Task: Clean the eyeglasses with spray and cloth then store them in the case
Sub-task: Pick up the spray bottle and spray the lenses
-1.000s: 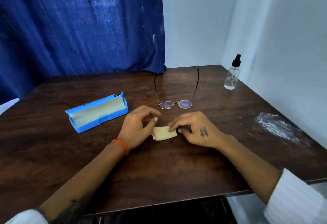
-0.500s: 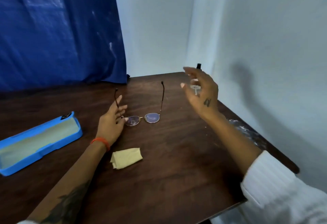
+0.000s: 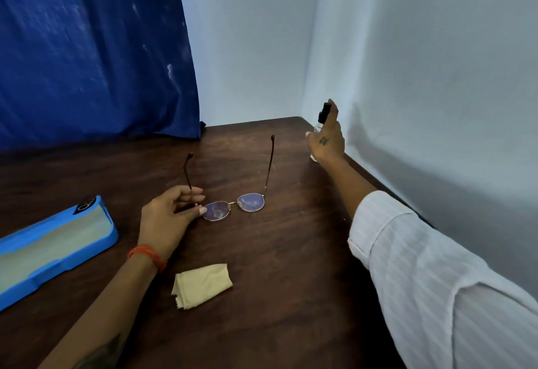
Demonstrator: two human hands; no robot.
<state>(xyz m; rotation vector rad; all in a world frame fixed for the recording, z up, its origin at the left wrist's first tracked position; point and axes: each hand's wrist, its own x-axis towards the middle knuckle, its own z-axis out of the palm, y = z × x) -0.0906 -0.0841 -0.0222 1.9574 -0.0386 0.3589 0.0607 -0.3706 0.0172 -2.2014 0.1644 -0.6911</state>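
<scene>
Two hands busy — left hand (image 3: pixel 166 220) pinches the eyeglasses (image 3: pixel 234 204), right hand (image 3: pixel 327 138) wraps the spray bottle (image 3: pixel 322 115); no label legible.

Right hand (image 3: pixel 327 143) around spray bottle (image 3: pixel 322 115)

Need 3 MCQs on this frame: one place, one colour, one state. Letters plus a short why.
1. Where does the cloth lie?
A. in the case
B. on the table, near side of the glasses
C. under the bottle

2. What colour is the case?
A. blue
B. red
C. black

3. How do the glasses stand?
A. folded shut
B. inside the case
C. arms open, on the table

Key: 1 B, the cloth sits on bare wood below the lenses. 2 A, its shell is bright blue. 3 C, both arms stretch away, left hand at one hinge; right hand is on the bottle.
</scene>
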